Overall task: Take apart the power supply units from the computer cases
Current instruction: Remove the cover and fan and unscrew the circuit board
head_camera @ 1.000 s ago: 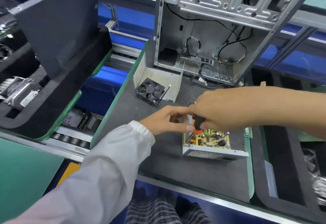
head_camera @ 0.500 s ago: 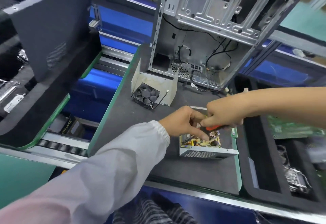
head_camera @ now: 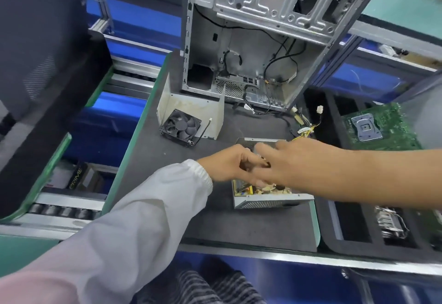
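The opened power supply unit [head_camera: 270, 202] lies on the grey mat [head_camera: 239, 227], lid off, with its yellow circuit board [head_camera: 246, 190] showing. My left hand [head_camera: 227, 165] and right hand [head_camera: 284, 162] meet right above it, the right one smeared by motion. The left fingers curl toward the right hand; what sits between them is hidden. No orange screwdriver handle shows. Behind stands the stripped computer case [head_camera: 241, 64] with loose black cables. The supply's wire bundle [head_camera: 306, 131] trails off to the right.
A black fan [head_camera: 180, 126] rests against a bent metal cover [head_camera: 191, 105] left of the supply. A black foam tray [head_camera: 334, 244] on the right holds a green motherboard [head_camera: 382, 126] and a heat sink [head_camera: 389, 224]. A dark side panel [head_camera: 43, 40] leans at left.
My head moved closer and the view shifted. The orange-handled screwdriver that my right hand held has dropped out of sight. Both hands came together over the supply's rear half.
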